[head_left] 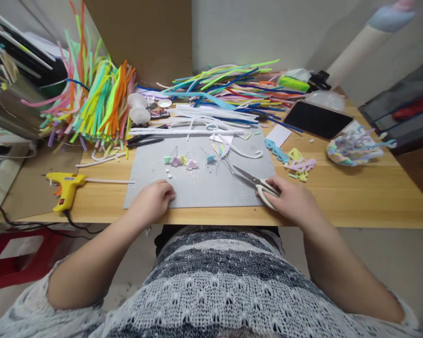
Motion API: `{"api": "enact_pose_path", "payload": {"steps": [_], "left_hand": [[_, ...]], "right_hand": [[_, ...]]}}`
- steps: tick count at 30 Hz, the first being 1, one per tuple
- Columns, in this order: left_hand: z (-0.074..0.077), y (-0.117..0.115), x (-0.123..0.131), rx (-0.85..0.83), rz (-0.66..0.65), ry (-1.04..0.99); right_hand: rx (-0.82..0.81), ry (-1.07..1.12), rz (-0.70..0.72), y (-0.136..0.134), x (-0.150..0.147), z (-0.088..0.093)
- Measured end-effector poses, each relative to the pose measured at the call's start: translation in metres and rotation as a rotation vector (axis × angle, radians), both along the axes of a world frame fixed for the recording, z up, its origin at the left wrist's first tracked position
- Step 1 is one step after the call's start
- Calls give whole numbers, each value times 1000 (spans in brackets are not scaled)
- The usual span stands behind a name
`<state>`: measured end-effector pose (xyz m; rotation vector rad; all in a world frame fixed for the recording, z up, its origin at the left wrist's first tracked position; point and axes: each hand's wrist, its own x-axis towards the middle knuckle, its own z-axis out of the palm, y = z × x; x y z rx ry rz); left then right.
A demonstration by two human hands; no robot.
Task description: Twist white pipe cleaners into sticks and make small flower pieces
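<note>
My right hand [292,199] grips the scissors [264,187] by their white handles, blades pointing up and left over the grey cutting mat [151,176]. My left hand [154,199] rests at the mat's front left, fingers curled in; whatever they might hold is hidden. Beyond it lie small flowers of fuzzy stem: a green one [167,160], a purple one [176,161] and a pink one [191,164]. A blue flower [210,159] sits further right, near thin wires [227,164] by the scissors' tips. Small white bits [169,176] lie near my left hand.
A yellow glue gun [66,188] lies at left, its cord over the table edge. Bundled pipe cleaners [102,103] stand behind it; more loose ones [225,89] lie along the back. White stems [193,131] cross the mat's far edge. A phone [317,119] lies at right.
</note>
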<state>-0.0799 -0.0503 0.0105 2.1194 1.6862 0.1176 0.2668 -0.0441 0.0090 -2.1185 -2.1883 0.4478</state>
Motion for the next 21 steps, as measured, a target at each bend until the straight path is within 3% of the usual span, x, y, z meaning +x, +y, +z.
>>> {"api": "enact_pose_path", "payload": {"steps": [9,21], "left_hand": [[6,19,6,-120,-59,116],[26,43,15,-401,-29,206]], "right_hand": [[61,-38,20,0,-2,-3],[78,-53,29,-2,-2,-6]]}}
